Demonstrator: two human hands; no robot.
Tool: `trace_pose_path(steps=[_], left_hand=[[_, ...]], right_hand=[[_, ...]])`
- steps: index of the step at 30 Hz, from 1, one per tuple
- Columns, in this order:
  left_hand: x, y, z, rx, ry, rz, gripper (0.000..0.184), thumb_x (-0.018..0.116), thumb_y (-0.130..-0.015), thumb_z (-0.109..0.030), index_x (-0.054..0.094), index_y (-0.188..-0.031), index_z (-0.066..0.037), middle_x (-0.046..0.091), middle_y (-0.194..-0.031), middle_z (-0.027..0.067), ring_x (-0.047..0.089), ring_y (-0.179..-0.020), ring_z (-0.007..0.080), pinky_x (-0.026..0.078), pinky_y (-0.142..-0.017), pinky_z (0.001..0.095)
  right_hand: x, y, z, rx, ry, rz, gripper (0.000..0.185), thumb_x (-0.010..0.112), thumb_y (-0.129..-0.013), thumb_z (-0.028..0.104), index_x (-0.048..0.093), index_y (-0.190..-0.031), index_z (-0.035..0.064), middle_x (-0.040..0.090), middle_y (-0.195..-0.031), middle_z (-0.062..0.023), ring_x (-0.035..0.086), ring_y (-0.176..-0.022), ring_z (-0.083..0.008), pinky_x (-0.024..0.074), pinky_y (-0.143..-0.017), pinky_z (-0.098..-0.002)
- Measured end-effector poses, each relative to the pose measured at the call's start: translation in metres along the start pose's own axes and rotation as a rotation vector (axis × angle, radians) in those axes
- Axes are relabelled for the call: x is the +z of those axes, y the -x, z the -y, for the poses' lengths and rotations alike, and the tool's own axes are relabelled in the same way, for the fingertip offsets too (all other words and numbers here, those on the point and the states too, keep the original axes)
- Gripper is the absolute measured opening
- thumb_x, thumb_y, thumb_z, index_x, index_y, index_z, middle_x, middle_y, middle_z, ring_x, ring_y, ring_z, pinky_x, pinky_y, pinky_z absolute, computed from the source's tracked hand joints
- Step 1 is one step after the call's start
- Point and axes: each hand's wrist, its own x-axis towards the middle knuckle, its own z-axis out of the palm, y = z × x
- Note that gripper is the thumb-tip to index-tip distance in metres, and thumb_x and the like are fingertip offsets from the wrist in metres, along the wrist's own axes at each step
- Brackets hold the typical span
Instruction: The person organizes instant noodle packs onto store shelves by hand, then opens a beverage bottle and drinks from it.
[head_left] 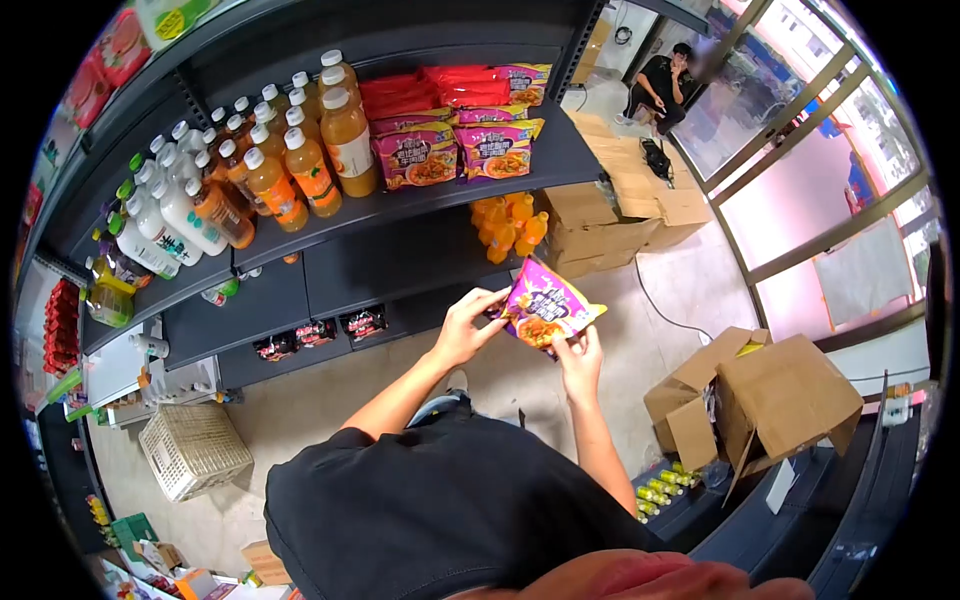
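Note:
A purple and yellow instant noodle packet [545, 307] is held up between my two hands, in front of the shelf. My left hand [466, 328] is closed on its left edge. My right hand [580, 362] pinches its lower right corner. On the dark shelf [440, 200] ahead, matching noodle packets [418, 157] stand in front at the right end, with red packets [400, 97] behind them. Left of those are rows of orange drink bottles [275, 188] and white bottles [185, 215].
Below hang orange bottles [510, 226]. Brown cardboard boxes [590, 225] sit by the shelf's right end, and open boxes [785, 390] lie at right. A white basket [195, 450] rests on the floor at left. Another person [657, 92] sits at the back. A cable [665, 310] crosses the floor.

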Motion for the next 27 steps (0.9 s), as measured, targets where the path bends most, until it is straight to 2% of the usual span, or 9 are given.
trace_pose_path(steps=[3, 6, 12, 16, 17, 20, 21, 25, 27], left_hand=[[0.007, -0.047, 0.001, 0.069, -0.032, 0.011, 0.053, 0.077, -0.086, -0.004, 0.066, -0.138, -0.008, 0.066, -0.106, 0.0117, 0.068, -0.094, 0.0235, 0.055, -0.085, 0.0332], [0.019, -0.090, 0.000, 0.104, -0.068, 0.014, 0.053, 0.075, -0.087, -0.005, 0.064, -0.140, -0.008, 0.064, -0.109, 0.0133, 0.067, -0.099, 0.0263, 0.054, -0.088, 0.0347], [0.055, -0.175, 0.012, 0.062, -0.121, -0.014, 0.065, 0.075, -0.087, -0.015, 0.054, -0.148, -0.007, 0.057, -0.133, 0.0194, 0.058, -0.123, 0.0350, 0.047, -0.105, 0.0416], [0.083, -0.241, 0.026, 0.074, -0.291, -0.126, 0.072, 0.076, -0.087, -0.023, 0.049, -0.151, -0.005, 0.050, -0.149, 0.0227, 0.043, -0.143, 0.0402, 0.035, -0.119, 0.0469], [0.091, -0.261, 0.034, 0.025, -0.226, -0.098, 0.079, 0.076, -0.087, -0.026, 0.042, -0.156, -0.008, 0.041, -0.159, 0.0216, 0.030, -0.150, 0.0408, 0.027, -0.123, 0.0486], [0.118, -0.313, 0.043, -0.079, -0.256, -0.189, 0.088, 0.076, -0.086, -0.026, 0.033, -0.161, -0.008, 0.034, -0.164, 0.0193, 0.024, -0.153, 0.0399, 0.025, -0.124, 0.0479], [0.125, -0.330, 0.050, -0.128, -0.265, -0.216, 0.095, 0.077, -0.086, -0.027, 0.025, -0.163, -0.008, 0.026, -0.167, 0.0214, 0.017, -0.155, 0.0439, 0.021, -0.125, 0.0511], [0.149, -0.394, 0.109, -0.064, -0.393, -0.505, 0.099, 0.077, -0.085, -0.024, 0.020, -0.164, -0.008, 0.011, -0.167, 0.0311, 0.006, -0.153, 0.0549, 0.015, -0.123, 0.0620], [0.144, -0.424, 0.133, -0.130, -0.402, -0.595, 0.098, 0.076, -0.085, -0.024, 0.020, -0.164, -0.006, 0.011, -0.168, 0.0291, 0.004, -0.154, 0.0535, 0.013, -0.123, 0.0621]], right_hand=[[-0.003, -0.046, 0.003, -0.049, 0.035, -0.082, 0.042, 0.072, -0.093, -0.002, 0.053, -0.130, -0.0018, 0.066, -0.122, -0.0112, 0.066, -0.105, -0.0152, 0.0572, -0.084, -0.0291], [-0.002, -0.084, 0.010, -0.064, 0.004, -0.179, 0.043, 0.073, -0.092, -0.002, 0.053, -0.131, -0.0020, 0.066, -0.121, -0.0115, 0.065, -0.107, -0.0156, 0.0554, -0.089, -0.0298], [-0.022, -0.192, 0.015, -0.192, 0.041, -0.216, 0.038, 0.076, -0.091, 0.000, 0.057, -0.124, -0.0016, 0.067, -0.115, -0.0092, 0.065, -0.103, -0.0148, 0.0547, -0.087, -0.0286], [-0.034, -0.292, 0.028, -0.308, -0.005, -0.126, 0.042, 0.076, -0.091, 0.000, 0.056, -0.127, -0.0026, 0.067, -0.115, -0.0083, 0.065, -0.104, -0.0160, 0.0531, -0.093, -0.0306], [-0.035, -0.316, 0.036, -0.309, 0.003, -0.115, 0.041, 0.076, -0.091, 0.001, 0.057, -0.127, -0.0025, 0.067, -0.115, -0.0079, 0.065, -0.104, -0.0160, 0.0530, -0.091, -0.0303], [-0.033, -0.406, 0.043, -0.405, 0.036, 0.016, 0.038, 0.076, -0.093, 0.004, 0.060, -0.126, -0.0020, 0.068, -0.114, -0.0076, 0.065, -0.102, -0.0152, 0.0526, -0.087, -0.0290], [-0.031, -0.434, 0.045, -0.347, 0.046, 0.065, 0.036, 0.076, -0.093, 0.004, 0.061, -0.125, -0.0020, 0.069, -0.113, -0.0081, 0.066, -0.100, -0.0147, 0.0532, -0.086, -0.0286], [0.007, -0.532, 0.035, -0.353, 0.003, 0.275, 0.033, 0.076, -0.093, 0.006, 0.062, -0.122, -0.0021, 0.072, -0.111, -0.0095, 0.069, -0.097, -0.0160, 0.0554, -0.083, -0.0291], [0.030, -0.561, 0.032, -0.348, -0.005, 0.341, 0.033, 0.076, -0.093, 0.007, 0.062, -0.121, -0.0014, 0.073, -0.110, -0.0105, 0.070, -0.096, -0.0172, 0.0559, -0.083, -0.0295]])
